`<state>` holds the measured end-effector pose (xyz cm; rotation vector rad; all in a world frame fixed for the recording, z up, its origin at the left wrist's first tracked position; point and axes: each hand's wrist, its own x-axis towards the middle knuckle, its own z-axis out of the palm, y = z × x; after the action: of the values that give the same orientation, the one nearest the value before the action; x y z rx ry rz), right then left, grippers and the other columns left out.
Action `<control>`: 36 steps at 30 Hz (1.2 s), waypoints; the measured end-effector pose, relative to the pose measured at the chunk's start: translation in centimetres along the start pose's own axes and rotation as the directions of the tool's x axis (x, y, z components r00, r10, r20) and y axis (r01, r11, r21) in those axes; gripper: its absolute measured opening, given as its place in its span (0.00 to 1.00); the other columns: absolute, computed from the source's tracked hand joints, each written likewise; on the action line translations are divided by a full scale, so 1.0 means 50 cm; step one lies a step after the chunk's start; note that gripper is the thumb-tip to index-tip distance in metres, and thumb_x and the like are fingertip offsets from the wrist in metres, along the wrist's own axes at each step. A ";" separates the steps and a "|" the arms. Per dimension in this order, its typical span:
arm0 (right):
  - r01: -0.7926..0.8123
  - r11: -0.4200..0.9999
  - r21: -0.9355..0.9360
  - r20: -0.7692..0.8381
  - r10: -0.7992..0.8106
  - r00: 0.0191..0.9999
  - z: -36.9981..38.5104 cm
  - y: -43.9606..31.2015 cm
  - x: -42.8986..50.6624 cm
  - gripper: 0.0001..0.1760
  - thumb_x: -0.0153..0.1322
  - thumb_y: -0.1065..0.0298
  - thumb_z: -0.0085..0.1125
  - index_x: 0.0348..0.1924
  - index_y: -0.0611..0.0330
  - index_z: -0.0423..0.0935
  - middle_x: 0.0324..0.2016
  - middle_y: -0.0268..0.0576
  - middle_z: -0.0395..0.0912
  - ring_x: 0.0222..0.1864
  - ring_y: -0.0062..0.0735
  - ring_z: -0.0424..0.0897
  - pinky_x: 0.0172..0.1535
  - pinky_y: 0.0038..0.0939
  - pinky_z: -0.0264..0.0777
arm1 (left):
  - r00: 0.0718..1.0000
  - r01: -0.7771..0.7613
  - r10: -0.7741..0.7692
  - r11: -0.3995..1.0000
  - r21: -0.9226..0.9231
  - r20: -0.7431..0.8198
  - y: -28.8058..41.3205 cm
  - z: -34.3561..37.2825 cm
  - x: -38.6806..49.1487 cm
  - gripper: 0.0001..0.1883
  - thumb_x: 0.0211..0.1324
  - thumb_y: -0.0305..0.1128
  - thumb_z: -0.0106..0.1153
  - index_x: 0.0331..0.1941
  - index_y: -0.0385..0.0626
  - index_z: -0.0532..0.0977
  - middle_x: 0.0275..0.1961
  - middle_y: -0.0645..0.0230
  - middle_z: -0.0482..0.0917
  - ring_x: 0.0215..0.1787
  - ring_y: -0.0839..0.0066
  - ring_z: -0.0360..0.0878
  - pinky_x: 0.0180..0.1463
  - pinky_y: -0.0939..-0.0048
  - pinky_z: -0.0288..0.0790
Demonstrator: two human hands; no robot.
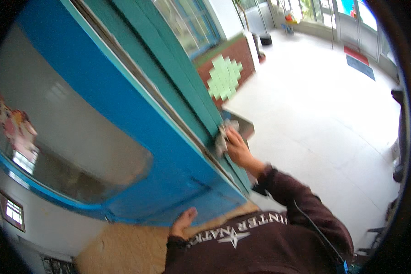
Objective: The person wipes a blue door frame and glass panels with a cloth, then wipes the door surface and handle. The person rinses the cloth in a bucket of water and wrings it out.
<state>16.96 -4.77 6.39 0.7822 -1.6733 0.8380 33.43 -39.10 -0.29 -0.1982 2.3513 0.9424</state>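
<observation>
My right hand (240, 149) presses a crumpled greyish cloth (222, 140) against the edge of the green door frame (178, 85). Its fingers are bent over the cloth, and part of the cloth sticks out past the fingertips. Beside the frame stands a blue door (123, 109) with a large glass pane (78, 130). My left hand (184, 221) is low in front of the door's blue bottom panel, with nothing visible in it. I cannot tell whether it touches the panel, and its fingers are blurred.
A colourful cartoon sticker (19, 128) is on the pane. Wood-toned flooring (123, 250) lies below the door. Beyond the frame are a pale floor (315, 113), a brown wall with light green tiles (224, 77), a dark mat (360, 67) and glazed doors (356, 29).
</observation>
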 end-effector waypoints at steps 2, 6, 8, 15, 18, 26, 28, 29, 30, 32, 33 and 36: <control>-0.115 0.993 -0.026 0.133 0.117 0.984 -0.026 -0.009 0.007 0.17 0.63 0.76 0.55 0.46 0.66 0.74 0.55 0.56 0.66 0.60 0.56 0.65 0.61 0.47 0.61 | 0.999 -0.036 0.033 0.992 0.117 0.021 0.018 -0.018 0.019 0.31 0.63 0.55 0.47 0.62 0.46 0.65 0.64 0.60 0.67 0.66 0.65 0.63 0.66 0.63 0.59; -0.064 0.968 0.241 -0.115 0.094 0.989 -0.091 -0.024 0.230 0.15 0.67 0.74 0.57 0.47 0.57 0.76 0.56 0.54 0.67 0.59 0.54 0.67 0.57 0.46 0.66 | 0.995 -0.034 0.038 0.998 -0.049 0.096 0.025 -0.034 0.059 0.30 0.65 0.54 0.44 0.61 0.44 0.65 0.63 0.59 0.68 0.65 0.63 0.64 0.65 0.62 0.59; 0.221 0.932 0.288 -0.318 -0.124 0.940 -0.131 -0.029 0.426 0.26 0.69 0.76 0.51 0.60 0.46 0.66 0.63 0.54 0.58 0.63 0.53 0.62 0.60 0.49 0.62 | 0.992 -0.072 0.082 0.993 -0.096 0.100 0.018 -0.031 0.070 0.29 0.65 0.54 0.44 0.61 0.44 0.66 0.62 0.58 0.69 0.64 0.63 0.65 0.64 0.62 0.60; 0.374 0.925 -0.063 -0.414 -0.365 0.834 -0.178 -0.115 1.080 0.21 0.70 0.68 0.47 0.56 0.61 0.69 0.60 0.57 0.62 0.64 0.57 0.58 0.66 0.45 0.51 | 0.992 0.050 -0.036 0.993 -0.107 0.125 -0.017 -0.028 0.070 0.26 0.65 0.54 0.45 0.52 0.44 0.73 0.53 0.60 0.76 0.56 0.64 0.72 0.61 0.63 0.63; 0.351 0.910 -0.222 -0.355 -0.411 0.840 -0.133 -0.111 1.132 0.21 0.71 0.63 0.48 0.56 0.59 0.69 0.60 0.59 0.62 0.64 0.58 0.57 0.66 0.47 0.50 | 0.988 0.000 0.033 0.976 -0.218 0.148 -0.036 -0.030 0.057 0.25 0.66 0.52 0.44 0.35 0.41 0.79 0.40 0.61 0.82 0.47 0.66 0.77 0.59 0.63 0.65; 0.458 0.783 -0.422 -0.147 -0.557 0.817 -0.070 -0.016 0.791 0.18 0.72 0.65 0.50 0.55 0.51 0.69 0.62 0.47 0.58 0.64 0.49 0.58 0.64 0.47 0.54 | 0.912 -0.323 0.399 0.844 -0.427 0.099 0.094 -0.069 -0.055 0.20 0.65 0.47 0.49 0.28 0.42 0.78 0.38 0.63 0.82 0.47 0.68 0.77 0.58 0.58 0.66; 0.471 0.839 -0.273 -0.147 -0.520 0.841 -0.045 0.009 0.662 0.20 0.71 0.67 0.50 0.57 0.50 0.69 0.65 0.46 0.54 0.67 0.48 0.52 0.66 0.47 0.50 | 0.843 -0.476 0.534 0.798 -0.370 0.068 0.183 -0.113 -0.099 0.18 0.62 0.45 0.54 0.26 0.43 0.77 0.38 0.65 0.82 0.50 0.67 0.77 0.58 0.57 0.66; 0.456 0.862 -0.222 -0.123 -0.489 0.864 -0.033 0.019 0.596 0.22 0.71 0.68 0.50 0.58 0.50 0.68 0.67 0.46 0.53 0.69 0.48 0.50 0.67 0.47 0.48 | 0.785 -0.557 0.616 0.750 -0.355 0.069 0.232 -0.131 -0.118 0.15 0.60 0.43 0.57 0.26 0.44 0.77 0.38 0.65 0.82 0.50 0.67 0.77 0.57 0.57 0.67; 0.423 0.888 -0.180 -0.137 -0.448 0.883 -0.021 0.025 0.525 0.21 0.69 0.69 0.53 0.56 0.49 0.71 0.66 0.43 0.54 0.69 0.47 0.51 0.67 0.48 0.49 | 0.682 -0.679 0.728 0.663 -0.314 0.063 0.281 -0.147 -0.133 0.12 0.58 0.40 0.59 0.27 0.44 0.77 0.39 0.66 0.82 0.51 0.67 0.77 0.57 0.56 0.67; 0.304 0.937 -0.170 -0.060 -0.318 0.946 -0.019 0.026 0.379 0.23 0.65 0.70 0.57 0.54 0.47 0.73 0.66 0.40 0.55 0.68 0.46 0.52 0.66 0.48 0.51 | 0.511 -0.847 0.860 0.505 -0.165 0.007 0.368 -0.146 -0.174 0.07 0.54 0.35 0.63 0.27 0.45 0.78 0.39 0.66 0.81 0.51 0.68 0.77 0.56 0.58 0.69; 0.230 0.955 -0.188 0.017 -0.231 0.973 -0.023 0.021 0.311 0.24 0.64 0.73 0.56 0.54 0.48 0.73 0.66 0.41 0.54 0.68 0.46 0.53 0.65 0.48 0.53 | 0.426 -0.905 0.905 0.426 -0.001 0.003 0.407 -0.153 -0.196 0.05 0.51 0.31 0.64 0.29 0.45 0.78 0.41 0.65 0.81 0.50 0.66 0.77 0.54 0.61 0.71; 0.135 0.985 -0.105 -0.001 -0.136 0.991 -0.041 -0.012 0.149 0.27 0.60 0.77 0.55 0.53 0.50 0.74 0.64 0.45 0.57 0.66 0.49 0.55 0.64 0.49 0.54 | -0.174 -0.885 0.942 -0.022 0.466 -0.287 0.496 -0.120 -0.292 0.04 0.53 0.31 0.58 0.31 0.45 0.77 0.37 0.63 0.80 0.42 0.66 0.78 0.47 0.63 0.72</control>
<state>16.80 -4.01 14.08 0.8090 -1.6242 0.6527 34.02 -25.93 26.00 1.9717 2.8523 1.4718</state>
